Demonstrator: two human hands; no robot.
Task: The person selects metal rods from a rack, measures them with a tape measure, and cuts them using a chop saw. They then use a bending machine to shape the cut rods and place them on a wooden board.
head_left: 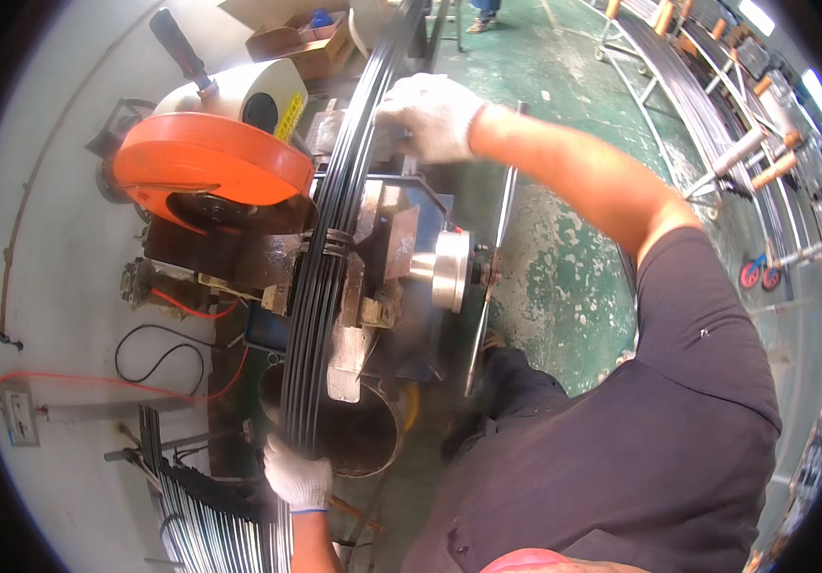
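A bundle of long, dark metal bars (309, 353) runs from the near left to the far top, through the vise jaws (373, 248) of a cut-off saw. At the bundle's near end is my left hand (298, 477), in a white glove, with its fingers closed around the bars. Farther up, my right hand (432, 116), gloved too, is against the bundle's right side; its fingers are blurred and partly hidden. The saw's orange blade guard (215, 158) is left of the bars. A round metal hub (452, 271) with a long crossbar handle (505, 215) sits to their right.
Below the saw is a round metal drum (373, 435). More bars (210, 516) stand in a rack at lower left. A cardboard box (311, 43) is behind the saw, and wheeled racks (678, 86) of long stock are at upper right. A red cable (115, 379) runs along the wall.
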